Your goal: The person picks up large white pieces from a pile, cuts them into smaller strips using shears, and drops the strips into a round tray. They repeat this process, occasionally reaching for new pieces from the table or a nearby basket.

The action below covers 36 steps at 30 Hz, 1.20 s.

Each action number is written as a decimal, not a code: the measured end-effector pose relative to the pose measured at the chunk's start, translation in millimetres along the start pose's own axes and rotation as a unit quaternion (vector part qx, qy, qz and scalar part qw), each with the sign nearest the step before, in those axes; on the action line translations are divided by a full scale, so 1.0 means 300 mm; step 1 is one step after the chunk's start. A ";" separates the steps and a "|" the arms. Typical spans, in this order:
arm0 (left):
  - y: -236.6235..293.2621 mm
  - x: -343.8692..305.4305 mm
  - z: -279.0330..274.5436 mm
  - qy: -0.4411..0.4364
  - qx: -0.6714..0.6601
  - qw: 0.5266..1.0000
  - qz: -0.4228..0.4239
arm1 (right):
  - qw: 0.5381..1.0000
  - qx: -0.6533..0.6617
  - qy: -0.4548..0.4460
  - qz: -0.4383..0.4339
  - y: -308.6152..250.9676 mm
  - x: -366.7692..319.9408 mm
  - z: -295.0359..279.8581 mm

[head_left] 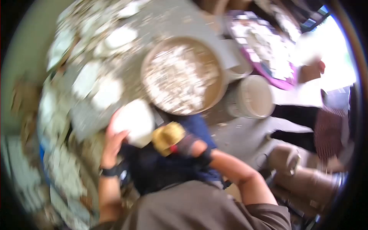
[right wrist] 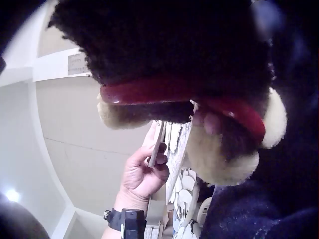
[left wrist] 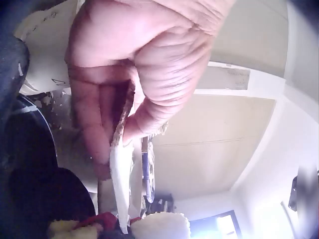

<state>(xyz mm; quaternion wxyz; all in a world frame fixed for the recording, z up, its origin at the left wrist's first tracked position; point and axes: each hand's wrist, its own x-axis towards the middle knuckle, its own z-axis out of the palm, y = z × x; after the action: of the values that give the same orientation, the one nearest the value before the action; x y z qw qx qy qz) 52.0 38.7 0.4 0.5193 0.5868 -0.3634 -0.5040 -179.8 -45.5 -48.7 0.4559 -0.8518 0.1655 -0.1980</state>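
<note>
My left hand [head_left: 112, 143] grips a flat white shell-like piece [head_left: 135, 122], with the thumb on one face and the fingers on the other. In the left wrist view this piece [left wrist: 120, 181] stands edge-on, its rim rough and brown near the palm. Close to its right side, my right hand [head_left: 193, 147] in a dark glove curls around a red item [right wrist: 144, 94] with thick yellow padding [head_left: 167, 137]; I cannot tell its kind. White fragments fill a tan basin [head_left: 219, 90] just beyond both hands.
Similar white pieces [head_left: 107, 92] lie on the grey surface at left, and more are heaped beside my left arm. A whitish bucket [head_left: 245, 100] stands right of the basin. A purple tub [head_left: 283, 85] holds white pieces. Another person [head_left: 330, 130] is at far right.
</note>
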 end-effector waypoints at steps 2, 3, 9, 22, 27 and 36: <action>0.019 0.008 0.032 -0.020 0.009 1.000 0.002 | 0.974 0.203 0.030 0.092 -0.119 0.012 -0.092; 0.019 0.017 0.043 -0.030 0.012 0.999 0.010 | 0.980 0.176 -0.027 0.090 -0.116 0.015 -0.107; 0.041 0.014 0.076 -0.038 -0.039 0.998 -0.004 | 0.828 0.550 0.027 -0.108 0.056 0.037 0.065; -0.128 -0.037 0.101 0.166 -0.081 0.983 0.013 | 0.923 0.348 0.105 0.123 0.087 0.007 0.116; -0.139 -0.021 0.062 0.154 -0.055 0.986 0.030 | 0.961 0.184 0.098 0.183 -0.049 -0.033 0.016; -0.083 -0.026 0.073 0.070 -0.095 0.993 0.017 | 0.975 0.065 0.208 -0.051 -0.087 -0.002 -0.025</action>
<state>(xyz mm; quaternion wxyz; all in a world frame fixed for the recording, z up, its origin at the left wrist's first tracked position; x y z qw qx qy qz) 26.7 45.6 -21.3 0.6057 0.5622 -0.2865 -0.4848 -181.4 -36.8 -23.1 0.4550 -0.7681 0.2001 -0.4037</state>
